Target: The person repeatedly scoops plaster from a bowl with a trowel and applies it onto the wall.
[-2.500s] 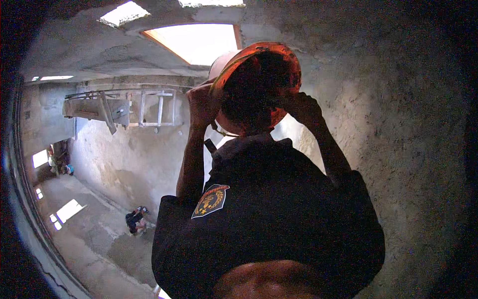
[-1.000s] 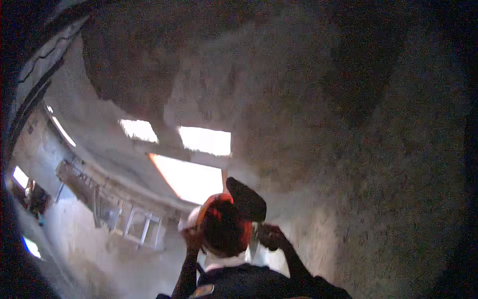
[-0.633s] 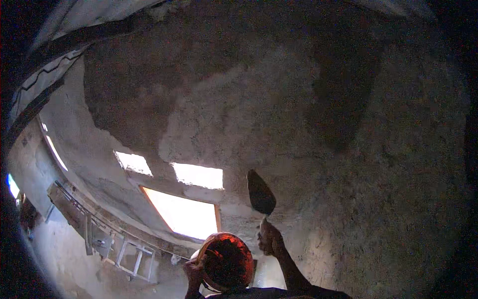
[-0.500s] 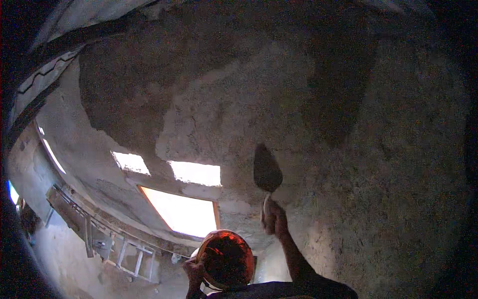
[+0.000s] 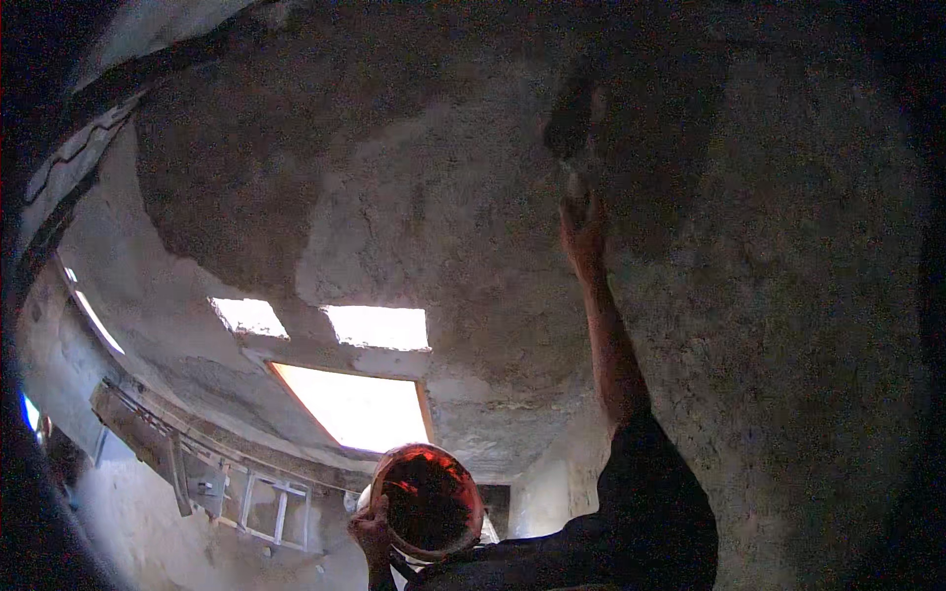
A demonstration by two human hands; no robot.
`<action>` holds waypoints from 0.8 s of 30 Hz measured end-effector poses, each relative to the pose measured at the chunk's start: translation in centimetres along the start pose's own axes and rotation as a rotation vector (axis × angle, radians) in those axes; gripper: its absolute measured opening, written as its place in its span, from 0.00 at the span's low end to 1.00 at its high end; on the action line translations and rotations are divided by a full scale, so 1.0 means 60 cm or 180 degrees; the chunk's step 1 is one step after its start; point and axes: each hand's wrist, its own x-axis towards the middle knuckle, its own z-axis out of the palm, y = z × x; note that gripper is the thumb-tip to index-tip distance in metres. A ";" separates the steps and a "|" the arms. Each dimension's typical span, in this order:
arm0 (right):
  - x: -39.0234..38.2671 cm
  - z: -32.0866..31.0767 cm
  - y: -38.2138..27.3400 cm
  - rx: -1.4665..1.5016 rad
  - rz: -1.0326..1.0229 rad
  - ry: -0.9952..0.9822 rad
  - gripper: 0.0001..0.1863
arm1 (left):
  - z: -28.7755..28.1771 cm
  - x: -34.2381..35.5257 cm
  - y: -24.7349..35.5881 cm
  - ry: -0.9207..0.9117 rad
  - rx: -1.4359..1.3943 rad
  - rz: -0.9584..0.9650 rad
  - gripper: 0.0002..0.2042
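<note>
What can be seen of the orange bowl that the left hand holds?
The orange bowl is round and deep, with a bright orange rim that glows as if it were plastic. Its inside is dark and seems to hold a dark mass. It is tilted, the opening facing the camera, low in the picture under the bright ceiling opening. The left hand grips its left edge.

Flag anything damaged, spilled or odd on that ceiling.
Nothing looks damaged or spilled. The plastered ceiling is patchy: darker patches beside paler ones. The right hand holds a trowel up to it; the left hand holds an orange bowl.
</note>
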 end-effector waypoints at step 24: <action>0.046 0.021 0.011 -0.0721 -0.0231 0.0286 0.29 | 0.005 0.009 -0.075 -0.0082 0.0367 0.0361 0.19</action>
